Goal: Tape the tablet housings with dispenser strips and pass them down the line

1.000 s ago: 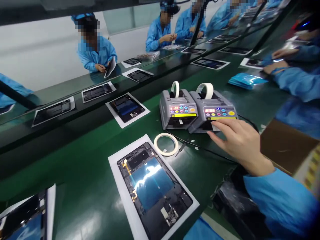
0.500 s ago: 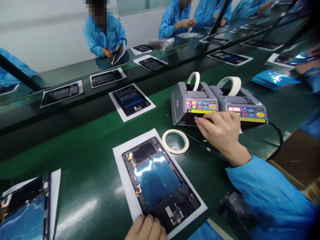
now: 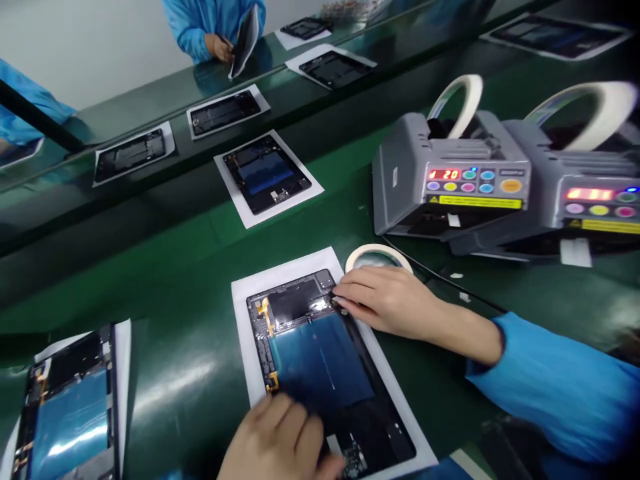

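Note:
An opened tablet (image 3: 345,413) lies on a white sheet (image 3: 240,310) in front of me, its inside parts and a blue-filmed panel facing up. My right hand (image 3: 387,300) is closed in a pinch at the tablet's upper right edge, with a small piece of whitish tape (image 3: 338,301) at its fingertips. Over the tablet's lower left part is my left hand (image 3: 280,437), fingers curled and blurred by motion; whatever its fingertips hold is hidden. A roll of masking tape (image 3: 375,249) lies just behind my right hand, partly covered by it.
Two grey tape dispensers (image 3: 400,180) stand at the right, a short tape end (image 3: 453,220) sticking out of the nearer one. Another opened tablet (image 3: 70,420) is at the left. Further tablets on sheets (image 3: 265,173) line the green bench; a co-worker (image 3: 210,30) holds one behind.
My right hand has moved from the left dispenser to the tablet's upper right edge, carrying the bit of tape. My left hand has shifted up over the tablet's lower left. The view has tilted down.

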Available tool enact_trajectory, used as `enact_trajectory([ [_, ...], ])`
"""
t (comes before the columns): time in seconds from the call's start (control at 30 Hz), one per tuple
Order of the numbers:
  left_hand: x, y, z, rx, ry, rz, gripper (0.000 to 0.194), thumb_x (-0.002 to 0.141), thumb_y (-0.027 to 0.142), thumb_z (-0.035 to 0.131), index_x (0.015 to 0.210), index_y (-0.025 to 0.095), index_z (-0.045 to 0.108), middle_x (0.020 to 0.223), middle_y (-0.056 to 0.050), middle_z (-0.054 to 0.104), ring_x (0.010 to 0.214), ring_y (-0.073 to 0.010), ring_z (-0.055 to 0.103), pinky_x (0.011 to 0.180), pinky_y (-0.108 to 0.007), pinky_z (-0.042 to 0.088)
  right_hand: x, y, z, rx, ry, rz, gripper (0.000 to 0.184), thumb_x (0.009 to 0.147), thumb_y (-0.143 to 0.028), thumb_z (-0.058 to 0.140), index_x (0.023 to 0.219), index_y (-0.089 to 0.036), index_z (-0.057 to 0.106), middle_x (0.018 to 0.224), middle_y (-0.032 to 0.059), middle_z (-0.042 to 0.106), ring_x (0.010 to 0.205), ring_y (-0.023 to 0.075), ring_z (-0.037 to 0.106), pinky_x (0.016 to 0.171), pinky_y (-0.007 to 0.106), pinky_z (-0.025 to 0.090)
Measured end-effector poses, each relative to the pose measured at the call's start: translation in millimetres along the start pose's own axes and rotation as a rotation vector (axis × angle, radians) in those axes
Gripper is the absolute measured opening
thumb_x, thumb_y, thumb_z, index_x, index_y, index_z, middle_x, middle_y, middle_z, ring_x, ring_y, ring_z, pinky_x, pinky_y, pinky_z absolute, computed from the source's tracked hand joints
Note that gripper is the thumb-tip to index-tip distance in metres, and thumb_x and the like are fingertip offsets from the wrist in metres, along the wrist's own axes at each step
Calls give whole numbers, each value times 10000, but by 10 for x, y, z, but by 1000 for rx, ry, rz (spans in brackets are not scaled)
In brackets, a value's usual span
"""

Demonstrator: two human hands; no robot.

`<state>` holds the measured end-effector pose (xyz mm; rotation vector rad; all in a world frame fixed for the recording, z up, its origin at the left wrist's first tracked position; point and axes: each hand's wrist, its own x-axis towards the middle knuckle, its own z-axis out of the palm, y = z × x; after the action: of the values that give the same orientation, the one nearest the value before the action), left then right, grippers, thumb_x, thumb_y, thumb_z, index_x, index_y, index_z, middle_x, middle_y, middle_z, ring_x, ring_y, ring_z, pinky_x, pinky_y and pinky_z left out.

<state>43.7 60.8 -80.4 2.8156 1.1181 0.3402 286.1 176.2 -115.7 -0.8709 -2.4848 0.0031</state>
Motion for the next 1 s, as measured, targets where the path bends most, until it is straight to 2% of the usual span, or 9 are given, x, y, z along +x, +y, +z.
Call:
enact_trajectory([
  [0.07,331,-116,-18,34,-30,-91,321,971,319,390,723,196,552,621,-25,534,571,-177,550,493,-300,455,-7,69,75,28,-20,-12,202,941,-245,484,972,-152,660,900,48,664,774,147,578,707,288,463],
  [0.13,608,-243,50,74,-32,-172,248,954,307,436,785,183,568,685,-33,563,588,-177,557,508,-298,462,-38,110,110,59,-46,-21,233,946,-265,472,1009,-146,662,915,64,658,803,162,570,731,303,472],
  [0.27,878,-405,258,76,-26,-272,187,934,302,491,827,174,577,727,-39,586,616,-169,576,525,-282,455,-94,132,123,111,-84,-19,272,947,-284,456,1048,-139,663,923,87,645,854,185,554,760,335,480],
  [0.4,932,-418,348,38,-31,-264,193,943,247,463,810,181,586,711,-29,583,601,-159,565,520,-283,433,-105,151,127,147,-104,-9,281,940,-278,459,1069,-131,660,922,87,636,867,193,544,763,345,482],
  [0.7,1011,-401,346,31,-31,-208,239,963,209,444,812,197,629,650,-2,551,573,-138,506,537,-295,367,-116,185,102,174,-95,15,301,946,-280,451,1076,-113,665,919,77,637,863,188,528,754,334,484],
  [1.0,1001,-442,368,-114,-36,-335,216,941,237,501,785,192,643,653,-2,566,593,-140,517,564,-293,367,-130,141,119,115,-106,29,319,941,-305,431,1063,-121,661,911,74,618,873,208,515,717,345,456],
])
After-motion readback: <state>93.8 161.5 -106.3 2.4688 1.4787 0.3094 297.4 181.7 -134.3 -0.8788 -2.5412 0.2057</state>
